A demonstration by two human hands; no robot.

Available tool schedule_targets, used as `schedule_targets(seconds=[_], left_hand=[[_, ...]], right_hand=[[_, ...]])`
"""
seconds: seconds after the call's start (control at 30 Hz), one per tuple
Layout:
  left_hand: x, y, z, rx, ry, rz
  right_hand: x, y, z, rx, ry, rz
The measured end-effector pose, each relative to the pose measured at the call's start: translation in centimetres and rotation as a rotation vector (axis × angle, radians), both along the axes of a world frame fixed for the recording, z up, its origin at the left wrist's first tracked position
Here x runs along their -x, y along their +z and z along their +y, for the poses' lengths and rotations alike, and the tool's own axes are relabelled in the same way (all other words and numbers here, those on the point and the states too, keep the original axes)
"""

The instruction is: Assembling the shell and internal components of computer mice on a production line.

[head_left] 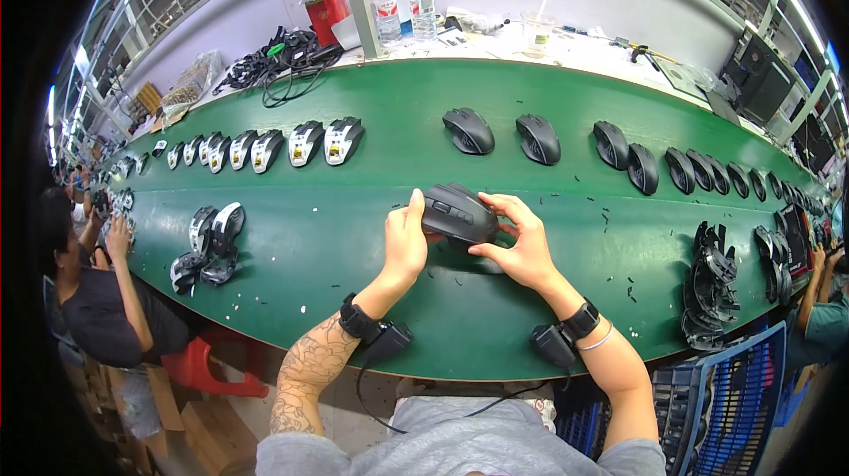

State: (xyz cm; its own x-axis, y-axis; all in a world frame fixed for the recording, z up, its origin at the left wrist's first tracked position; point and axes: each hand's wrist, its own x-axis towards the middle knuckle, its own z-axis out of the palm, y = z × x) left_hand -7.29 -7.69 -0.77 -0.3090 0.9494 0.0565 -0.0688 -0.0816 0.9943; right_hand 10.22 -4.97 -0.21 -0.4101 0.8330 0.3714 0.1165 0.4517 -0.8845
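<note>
Bare L hand (406,241) + bare R hand (523,244) hold blk curved plastic mouse (460,213) btwn them above grn flat tabletop (495,326). From it: blk-and-white mice row (305,143) @ 10 o'clk, matte blk mice (610,145) @ 2, blk plastic-parts pile (710,281) @ 4.

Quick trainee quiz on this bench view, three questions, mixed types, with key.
1. Is the black computer mouse above the near part of the green worktop held with one hand or both?
2. True or false: the row of white-and-black mouse units lies to the left of the row of all-black mice.
3. The white straw stands in: A) a red box, B) a clear plastic cup, C) a water bottle.

Key:
1. Both: left hand and right hand.
2. True.
3. B, the clear plastic cup.
</note>
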Motion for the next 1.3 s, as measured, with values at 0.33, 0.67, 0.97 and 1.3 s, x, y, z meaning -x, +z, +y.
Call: schedule_targets(seconds=[0.33,0.67,0.97,1.3], left_hand=[[0.9,1.3,0.2,0.087,-0.092,0.081],[0.6,0.5,0.2,-0.050,-0.086,-0.022],[0.4,0.2,0.0,-0.158,-0.262,-0.161],[-0.5,1.0,-0.5,-0.252,-0.128,-0.157]], right_hand=[[-0.1,0.3,-0.1,0.044,-0.021,-0.048],[0.5,-0.1,-0.7,0.004,-0.055,0.104],[0.7,0.1,-0.6,-0.356,-0.265,0.067],[0.7,0.2,-1.2,-0.381,-0.275,-0.055]])
